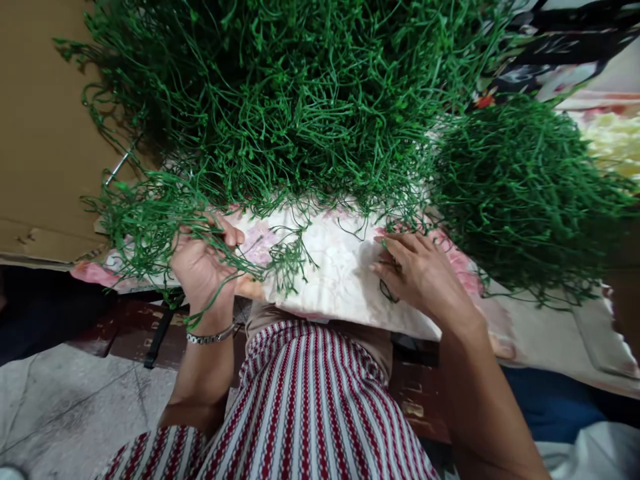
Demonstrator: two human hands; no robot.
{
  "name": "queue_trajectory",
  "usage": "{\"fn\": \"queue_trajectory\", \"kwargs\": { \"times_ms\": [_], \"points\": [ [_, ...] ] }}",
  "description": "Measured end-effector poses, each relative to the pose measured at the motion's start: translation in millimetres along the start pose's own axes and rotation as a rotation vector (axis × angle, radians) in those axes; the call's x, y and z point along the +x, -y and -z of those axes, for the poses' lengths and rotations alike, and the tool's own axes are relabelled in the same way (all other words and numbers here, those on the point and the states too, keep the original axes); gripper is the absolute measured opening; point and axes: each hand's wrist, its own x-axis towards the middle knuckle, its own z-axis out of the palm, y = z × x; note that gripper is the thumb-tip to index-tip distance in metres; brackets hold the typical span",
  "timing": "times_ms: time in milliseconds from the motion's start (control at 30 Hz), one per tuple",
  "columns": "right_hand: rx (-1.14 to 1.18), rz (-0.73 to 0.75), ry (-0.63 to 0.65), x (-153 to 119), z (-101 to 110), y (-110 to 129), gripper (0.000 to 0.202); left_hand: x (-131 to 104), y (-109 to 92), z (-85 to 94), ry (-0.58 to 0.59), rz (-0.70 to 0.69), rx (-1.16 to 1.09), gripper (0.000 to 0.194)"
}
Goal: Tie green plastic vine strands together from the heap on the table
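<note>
My left hand point(203, 260), with a metal bracelet at its wrist, is closed around a bunch of thin green plastic stems point(150, 213). Several stems stick out on both sides of the fist, and some droop over the cloth to its right. My right hand point(417, 270) is over the flowered cloth point(330, 267), fingers bent and slightly apart, near the loose stem ends at the edge of the pile. A small dark loop of stem point(387, 291) shows beneath its thumb. Whether the fingertips pinch a stem is hard to see.
A large heap of green stems point(310, 107) covers the far side of the table. A smaller heap point(525, 193) lies at the right, with pale yellow pieces point(613, 143) beyond it. Cardboard point(40, 133) stands at the left, beside a thin metal rod point(121, 162).
</note>
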Motion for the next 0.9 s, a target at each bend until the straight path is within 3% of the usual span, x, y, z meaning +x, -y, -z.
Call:
{"fn": "queue_trajectory", "kwargs": {
  "times_ms": [100, 200, 267, 433, 567, 600, 700, 767, 900],
  "points": [
    [0.131, 0.1, -0.068, 1, 18, 7, 0.041, -2, 2, -2.8, 0.001, 0.036, -0.005, 0.01],
    [0.188, 0.118, -0.206, 8, 30, 21, 0.028, -4, 4, -3.7, 0.014, 0.076, 0.028, 0.003],
    [0.123, 0.092, -0.248, 15, 32, 29, 0.02, -8, 6, -4.6, 0.035, 0.116, 0.044, 0.005],
    [-0.048, 0.069, -0.24, 26, 31, 33, 0.025, -24, 16, -5.8, 0.07, 0.222, 0.104, 0.008],
    [0.246, 0.154, -0.407, 25, 43, 48, 0.003, -36, 22, -5.3, 0.224, 0.28, 0.233, 0.003],
    [0.341, 0.203, -0.431, 24, 46, 56, 0.006, -38, 23, -6.0, 0.267, 0.271, 0.264, 0.003],
    [0.526, 0.383, -0.428, 26, 53, 81, 0.023, -43, 22, -10.7, 0.422, 0.241, 0.366, 0.011],
    [0.52, 0.446, -0.394, 30, 50, 90, 0.027, -45, 20, -14.5, 0.51, 0.248, 0.414, 0.011],
    [0.406, 0.366, -0.331, 36, 30, 83, 0.019, -49, 19, -18.2, 0.522, 0.245, 0.455, 0.013]
  ]
}}
